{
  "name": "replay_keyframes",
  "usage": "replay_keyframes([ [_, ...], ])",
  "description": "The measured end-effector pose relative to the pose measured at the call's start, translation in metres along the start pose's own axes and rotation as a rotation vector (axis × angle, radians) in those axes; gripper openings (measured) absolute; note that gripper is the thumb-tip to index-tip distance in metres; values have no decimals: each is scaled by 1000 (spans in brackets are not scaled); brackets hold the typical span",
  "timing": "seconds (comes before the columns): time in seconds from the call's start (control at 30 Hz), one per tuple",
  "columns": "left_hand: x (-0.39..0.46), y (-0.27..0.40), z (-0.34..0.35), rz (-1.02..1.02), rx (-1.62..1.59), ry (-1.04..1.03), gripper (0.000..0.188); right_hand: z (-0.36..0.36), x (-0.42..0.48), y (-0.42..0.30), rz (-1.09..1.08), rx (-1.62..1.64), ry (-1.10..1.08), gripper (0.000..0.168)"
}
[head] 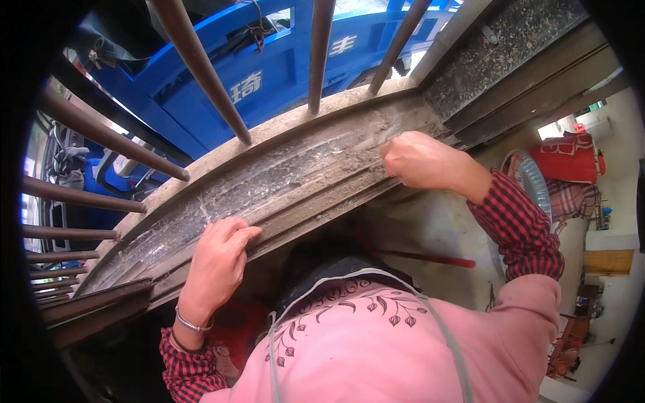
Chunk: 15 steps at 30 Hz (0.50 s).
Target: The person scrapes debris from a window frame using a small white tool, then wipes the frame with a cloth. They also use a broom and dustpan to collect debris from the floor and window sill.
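A dirty window sill runs diagonally before me, coated with dust and loose grit. Metal sliding-window tracks line its near side. My left hand is over the tracks at the left with its fingers curled down; their tips are hidden from me. Farther right, my right hand is closed like a fist, low over the sill near the end of the open stretch. Its palm faces away, and whether something small is inside is hidden. A thin pale strand shows just beyond my left fingers.
Brown metal bars stand along the sill's outer edge. Outside is a blue truck body bearing writing. Window frame parts close off the right end. Indoors, a red bag and a ribbed metal basin are at right; a red pole is below.
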State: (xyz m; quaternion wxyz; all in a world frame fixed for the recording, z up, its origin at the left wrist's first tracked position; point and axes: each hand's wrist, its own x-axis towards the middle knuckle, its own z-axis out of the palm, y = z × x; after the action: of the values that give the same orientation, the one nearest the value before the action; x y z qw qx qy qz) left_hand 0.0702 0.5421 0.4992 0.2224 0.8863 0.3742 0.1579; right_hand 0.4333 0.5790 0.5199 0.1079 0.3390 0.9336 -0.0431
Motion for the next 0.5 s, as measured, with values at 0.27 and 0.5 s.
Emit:
replay_keyframes([
  [0.27, 3, 6, 12, 79, -100, 66, 37, -4, 32, -55, -254, 345, 156, 6],
  [0.5, -2, -3, 27, 69, -146, 128, 36, -21, 1, -20, -148, 87, 16, 8],
])
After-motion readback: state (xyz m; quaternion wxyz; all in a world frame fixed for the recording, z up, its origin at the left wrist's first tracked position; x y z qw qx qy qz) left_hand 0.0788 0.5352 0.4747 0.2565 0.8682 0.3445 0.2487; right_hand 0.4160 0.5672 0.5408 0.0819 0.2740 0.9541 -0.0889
